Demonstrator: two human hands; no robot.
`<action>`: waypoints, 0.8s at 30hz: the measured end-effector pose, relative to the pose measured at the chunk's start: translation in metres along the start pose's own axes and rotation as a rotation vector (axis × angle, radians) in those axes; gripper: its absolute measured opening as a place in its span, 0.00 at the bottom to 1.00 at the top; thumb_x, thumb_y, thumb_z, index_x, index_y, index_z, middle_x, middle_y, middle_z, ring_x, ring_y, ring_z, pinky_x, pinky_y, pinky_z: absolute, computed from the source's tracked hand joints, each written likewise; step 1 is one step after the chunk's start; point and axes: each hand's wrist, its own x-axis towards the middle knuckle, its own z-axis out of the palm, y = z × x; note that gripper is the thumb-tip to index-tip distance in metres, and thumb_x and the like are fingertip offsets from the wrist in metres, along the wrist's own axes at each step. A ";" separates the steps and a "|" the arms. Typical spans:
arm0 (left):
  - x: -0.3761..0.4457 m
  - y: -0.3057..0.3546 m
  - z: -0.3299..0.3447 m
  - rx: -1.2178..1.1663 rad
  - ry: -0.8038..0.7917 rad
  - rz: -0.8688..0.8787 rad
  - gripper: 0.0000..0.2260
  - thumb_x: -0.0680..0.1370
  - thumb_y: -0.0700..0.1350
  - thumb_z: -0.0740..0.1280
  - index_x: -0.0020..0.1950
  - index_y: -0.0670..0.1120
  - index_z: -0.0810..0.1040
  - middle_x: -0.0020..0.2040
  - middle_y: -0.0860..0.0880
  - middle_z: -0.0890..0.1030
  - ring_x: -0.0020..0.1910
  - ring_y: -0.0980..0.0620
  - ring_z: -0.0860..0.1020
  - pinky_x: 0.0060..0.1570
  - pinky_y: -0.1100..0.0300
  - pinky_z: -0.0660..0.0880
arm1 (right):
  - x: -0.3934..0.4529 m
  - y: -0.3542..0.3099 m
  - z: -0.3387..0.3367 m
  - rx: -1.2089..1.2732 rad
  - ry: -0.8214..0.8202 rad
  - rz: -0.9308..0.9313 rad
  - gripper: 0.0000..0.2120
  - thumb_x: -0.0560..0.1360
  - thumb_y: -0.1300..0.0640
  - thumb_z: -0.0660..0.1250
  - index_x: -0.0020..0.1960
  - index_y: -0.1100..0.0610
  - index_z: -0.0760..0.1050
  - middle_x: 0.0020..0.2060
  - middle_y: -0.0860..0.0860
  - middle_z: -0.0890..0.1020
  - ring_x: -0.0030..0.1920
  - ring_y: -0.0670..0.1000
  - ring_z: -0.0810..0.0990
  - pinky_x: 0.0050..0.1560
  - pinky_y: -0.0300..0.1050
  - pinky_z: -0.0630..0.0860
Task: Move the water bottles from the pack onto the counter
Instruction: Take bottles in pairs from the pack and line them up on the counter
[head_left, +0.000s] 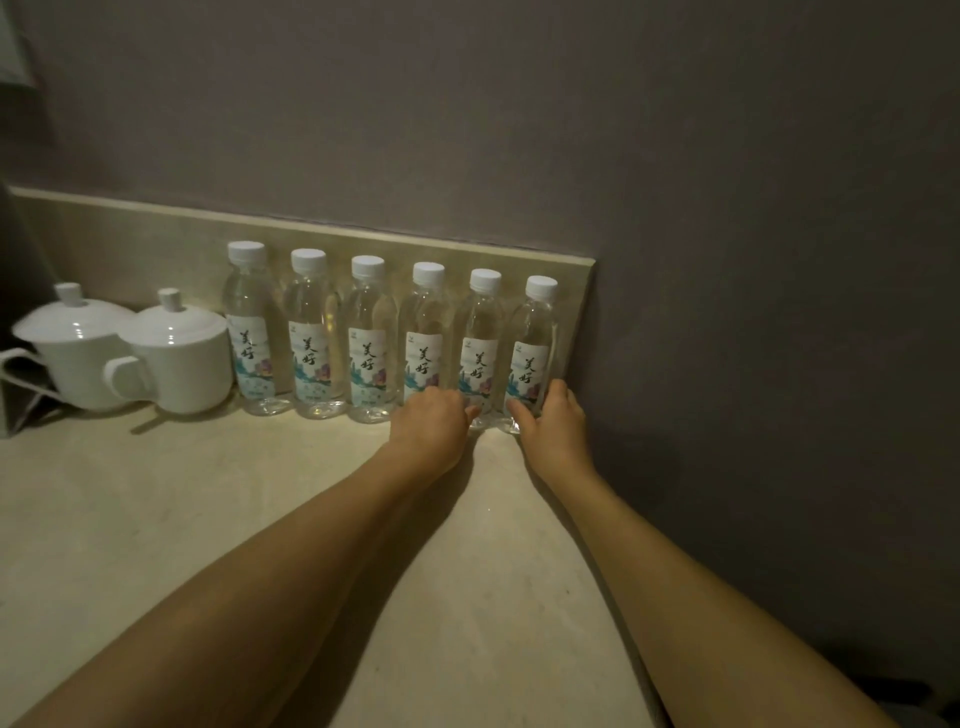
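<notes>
Several clear water bottles with white caps and flowered labels stand upright in a row on the beige counter (208, 519), against the low backsplash. My left hand (430, 415) is curled around the base of one bottle (425, 332) in the right half of the row. My right hand (551, 421) grips the base of the rightmost bottle (535, 343) at the counter's end. One more bottle (480, 332) stands between those two. The leftmost bottle (248, 322) stands beside the cups. No pack is in view.
Two white lidded cups (176, 353) (72, 348) stand at the left of the row. A dark object with a white cable (15, 384) sits at the far left edge. The backsplash (130, 244) ends at the counter's right edge, beside a grey wall (753, 312).
</notes>
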 end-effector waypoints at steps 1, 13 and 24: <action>-0.002 0.000 -0.001 -0.002 0.005 0.000 0.17 0.83 0.54 0.57 0.56 0.45 0.80 0.48 0.44 0.82 0.47 0.46 0.81 0.52 0.49 0.79 | -0.001 -0.003 -0.001 -0.011 -0.013 0.018 0.21 0.77 0.53 0.67 0.64 0.64 0.68 0.63 0.61 0.74 0.62 0.60 0.75 0.60 0.57 0.77; -0.033 -0.011 -0.017 -0.060 0.106 0.009 0.17 0.79 0.56 0.61 0.51 0.43 0.79 0.41 0.45 0.77 0.42 0.45 0.79 0.40 0.55 0.73 | -0.014 -0.023 0.004 -0.037 0.016 0.130 0.28 0.78 0.54 0.66 0.72 0.66 0.62 0.67 0.62 0.71 0.66 0.62 0.72 0.65 0.58 0.72; -0.049 -0.005 -0.007 -0.020 0.118 0.104 0.16 0.78 0.56 0.61 0.49 0.45 0.80 0.42 0.46 0.79 0.42 0.45 0.77 0.39 0.54 0.69 | -0.048 -0.020 -0.021 -0.159 0.101 0.110 0.22 0.77 0.52 0.65 0.66 0.65 0.70 0.59 0.62 0.78 0.61 0.61 0.75 0.61 0.53 0.73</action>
